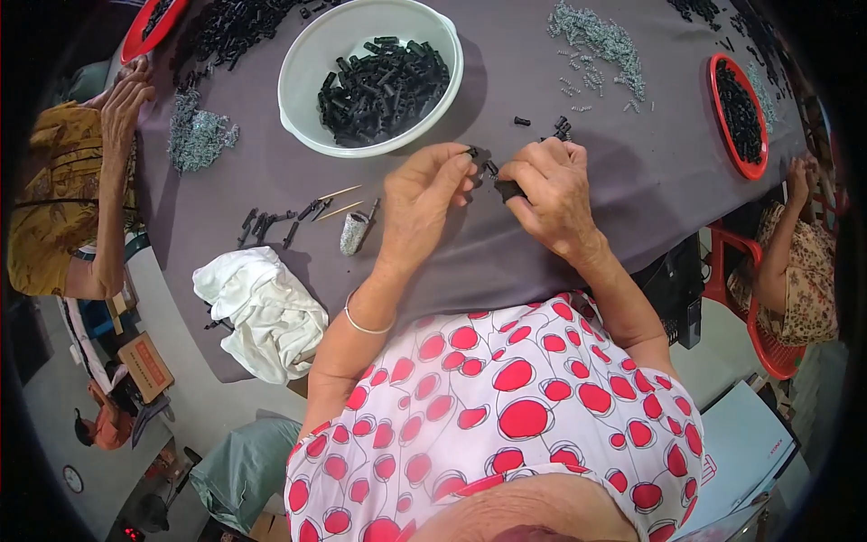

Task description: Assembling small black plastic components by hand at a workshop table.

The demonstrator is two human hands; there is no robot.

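My left hand [423,194] pinches a small black plastic part [472,152] between thumb and fingertips. Just across from it, my right hand [553,194] is closed, with another small black piece [490,169] at its fingertips. Something black [510,190] also shows under its fingers; what it is I cannot make out. The two hands are close together but apart. Beyond my right hand lie a few loose black parts [562,126]. A white bowl [298,108] full of short black tubular parts [384,95] stands beyond my left hand.
Piles of small metal springs [601,50] lie far right and far left [194,135]. Red trays [759,163] of black parts stand near the table's edges. A white cloth [262,312], thin sticks [340,213] and a wrapped grey stub [354,233] lie at left. Other people sit on both sides.
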